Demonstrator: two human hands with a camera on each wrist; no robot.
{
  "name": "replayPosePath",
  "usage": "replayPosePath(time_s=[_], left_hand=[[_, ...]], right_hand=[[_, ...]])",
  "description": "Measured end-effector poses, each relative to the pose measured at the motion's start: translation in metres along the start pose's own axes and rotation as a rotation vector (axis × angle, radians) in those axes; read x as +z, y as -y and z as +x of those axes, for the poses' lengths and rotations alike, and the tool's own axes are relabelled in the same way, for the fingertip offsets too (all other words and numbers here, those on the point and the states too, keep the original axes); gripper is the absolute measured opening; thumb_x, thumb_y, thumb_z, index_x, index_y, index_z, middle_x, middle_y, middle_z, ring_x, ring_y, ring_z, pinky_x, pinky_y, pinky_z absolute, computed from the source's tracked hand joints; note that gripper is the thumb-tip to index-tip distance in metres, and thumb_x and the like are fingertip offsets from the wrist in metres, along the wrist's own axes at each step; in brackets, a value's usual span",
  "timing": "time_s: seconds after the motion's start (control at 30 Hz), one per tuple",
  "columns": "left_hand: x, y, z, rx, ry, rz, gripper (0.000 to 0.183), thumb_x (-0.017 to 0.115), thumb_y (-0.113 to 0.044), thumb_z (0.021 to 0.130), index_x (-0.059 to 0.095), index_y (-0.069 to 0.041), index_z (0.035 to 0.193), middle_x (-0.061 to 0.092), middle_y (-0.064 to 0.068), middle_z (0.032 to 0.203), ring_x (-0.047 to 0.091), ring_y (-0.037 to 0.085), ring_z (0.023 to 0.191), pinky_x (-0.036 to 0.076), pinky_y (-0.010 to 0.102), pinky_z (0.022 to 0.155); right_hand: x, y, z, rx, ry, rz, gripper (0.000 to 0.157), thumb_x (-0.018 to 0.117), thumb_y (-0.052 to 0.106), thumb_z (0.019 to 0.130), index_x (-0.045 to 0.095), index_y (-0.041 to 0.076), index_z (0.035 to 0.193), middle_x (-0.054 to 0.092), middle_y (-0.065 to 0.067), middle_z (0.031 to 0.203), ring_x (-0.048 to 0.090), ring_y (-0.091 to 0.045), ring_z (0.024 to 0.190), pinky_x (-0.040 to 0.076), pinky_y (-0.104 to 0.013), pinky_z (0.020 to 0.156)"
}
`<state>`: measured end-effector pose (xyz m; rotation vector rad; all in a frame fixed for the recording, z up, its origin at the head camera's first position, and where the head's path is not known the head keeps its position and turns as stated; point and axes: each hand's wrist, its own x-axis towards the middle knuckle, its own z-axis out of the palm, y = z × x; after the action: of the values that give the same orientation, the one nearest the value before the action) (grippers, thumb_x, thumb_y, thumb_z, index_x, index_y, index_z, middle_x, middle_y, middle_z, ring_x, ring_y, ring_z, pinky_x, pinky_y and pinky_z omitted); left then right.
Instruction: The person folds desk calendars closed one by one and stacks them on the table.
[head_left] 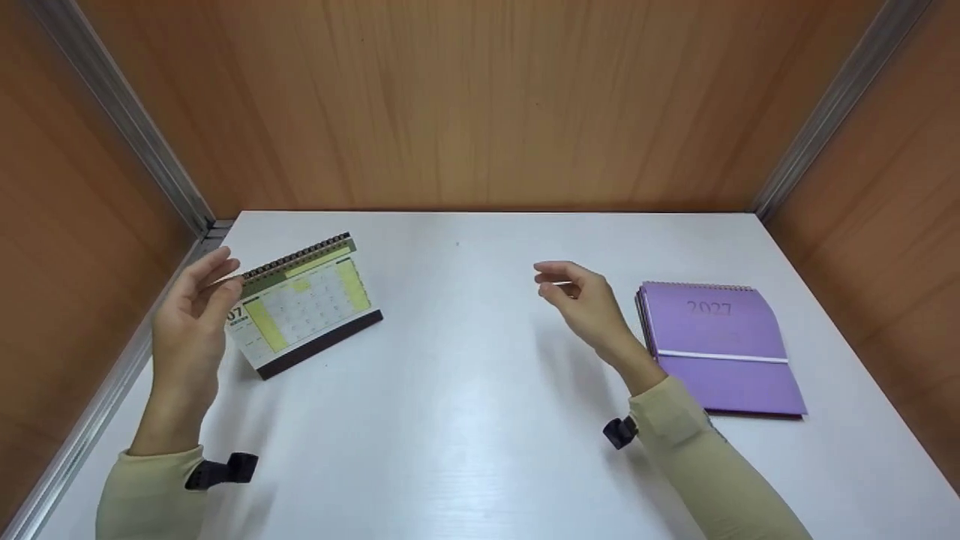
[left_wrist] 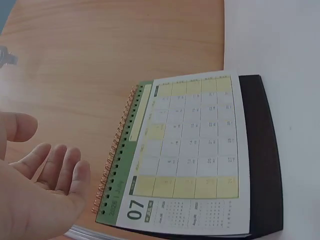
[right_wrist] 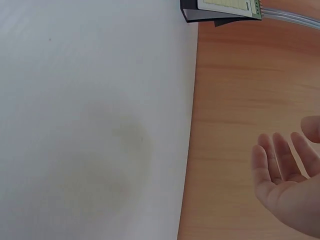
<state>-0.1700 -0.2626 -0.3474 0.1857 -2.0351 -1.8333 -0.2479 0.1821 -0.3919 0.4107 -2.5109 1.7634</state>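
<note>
A desk calendar (head_left: 307,300) stands propped up at the left of the table, its July page showing and its spiral binding along the top. My left hand (head_left: 191,322) is just left of it, with fingers loosely bent and nothing held. In the left wrist view, a gap shows between those fingertips (left_wrist: 80,175) and the calendar (left_wrist: 185,150). Over the right half of the table hovers my right hand (head_left: 589,307), its fingers relaxed around empty air. To its right lies a purple spiral-bound planner (head_left: 720,330) marked 2027, with a pale band across its cover.
The white table (head_left: 450,420) is enclosed by wood-grain panels (head_left: 480,105) at the back and both sides. Metal rails (head_left: 135,120) run along the corners. Each sleeve cuff carries a small black device (head_left: 619,433).
</note>
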Motion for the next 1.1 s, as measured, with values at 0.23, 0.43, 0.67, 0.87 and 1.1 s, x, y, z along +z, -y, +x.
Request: replayPosePath(time_s=[0.23, 0.43, 0.67, 0.87, 1.1], left_hand=[[-0.022, 0.006, 0.008, -0.062, -0.128, -0.078, 0.040, 0.058, -0.014, 0.098, 0.055, -0.019, 0.138, 0.052, 0.002, 0.137, 0.046, 0.014, 0.124, 0.039, 0.016, 0.102], [-0.036, 0.014, 0.014, -0.138, -0.193, -0.143, 0.040, 0.057, -0.012, 0.098, 0.054, -0.018, 0.138, 0.051, -0.002, 0.137, 0.045, 0.011, 0.124, 0.034, 0.018, 0.108], [-0.040, 0.024, 0.023, -0.265, -0.213, -0.098, 0.044, 0.056, -0.018, 0.099, 0.051, -0.024, 0.142, 0.048, -0.008, 0.139, 0.039, 0.008, 0.129, 0.023, 0.026, 0.117], [-0.040, 0.033, 0.026, -0.331, -0.167, -0.069, 0.048, 0.055, -0.030, 0.100, 0.043, -0.026, 0.147, 0.040, -0.008, 0.148, 0.032, 0.011, 0.136, 0.016, 0.030, 0.120], [-0.039, 0.044, 0.026, -0.366, -0.096, -0.069, 0.056, 0.052, -0.043, 0.099, 0.037, -0.026, 0.151, 0.031, -0.006, 0.153, 0.030, 0.013, 0.134, 0.012, 0.030, 0.119]], right_hand=[[0.034, 0.011, 0.016, 0.016, 0.033, -0.050, 0.026, 0.063, 0.020, 0.096, 0.066, 0.026, 0.121, 0.066, 0.004, 0.113, 0.062, -0.013, 0.101, 0.054, -0.031, 0.087], [0.062, 0.021, 0.029, 0.020, 0.076, -0.046, 0.026, 0.062, 0.022, 0.096, 0.066, 0.026, 0.122, 0.065, 0.007, 0.112, 0.062, -0.014, 0.102, 0.054, -0.030, 0.086], [0.088, 0.027, 0.039, 0.059, 0.118, -0.034, 0.026, 0.060, 0.027, 0.097, 0.064, 0.028, 0.123, 0.064, 0.010, 0.113, 0.061, -0.012, 0.105, 0.053, -0.032, 0.088], [0.112, 0.028, 0.044, 0.107, 0.114, -0.012, 0.027, 0.060, 0.026, 0.097, 0.065, 0.027, 0.123, 0.063, 0.011, 0.111, 0.060, -0.008, 0.102, 0.052, -0.028, 0.088], [0.139, 0.031, 0.046, 0.158, 0.124, 0.004, 0.027, 0.060, 0.027, 0.097, 0.064, 0.028, 0.124, 0.061, 0.013, 0.109, 0.060, -0.005, 0.100, 0.052, -0.025, 0.086]])
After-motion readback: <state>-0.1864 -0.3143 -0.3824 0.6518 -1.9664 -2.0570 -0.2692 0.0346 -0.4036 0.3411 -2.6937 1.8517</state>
